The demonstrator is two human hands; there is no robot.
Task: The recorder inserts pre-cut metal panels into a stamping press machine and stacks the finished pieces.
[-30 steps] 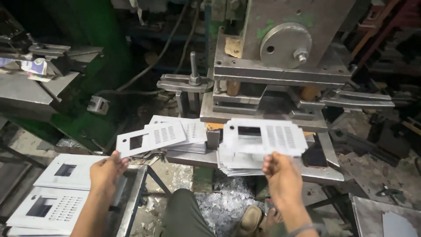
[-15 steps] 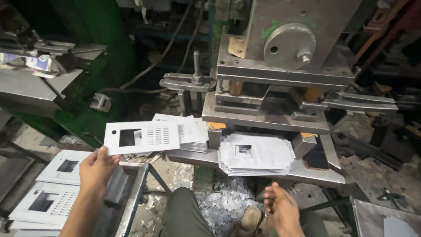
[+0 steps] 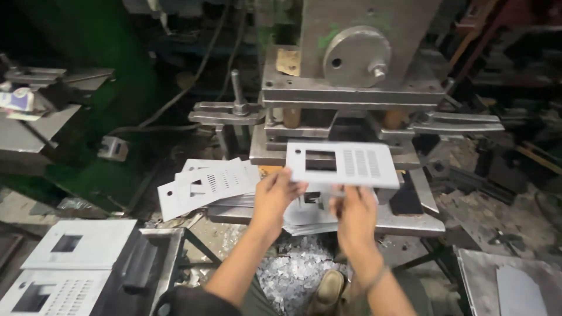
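Before grey steel press, flat white punched metal panel being pinched by left hand and right hand; punched white panel stack already lying left, not yet fed.

Press bed at center frame is carrying two stacks of punched white panels.
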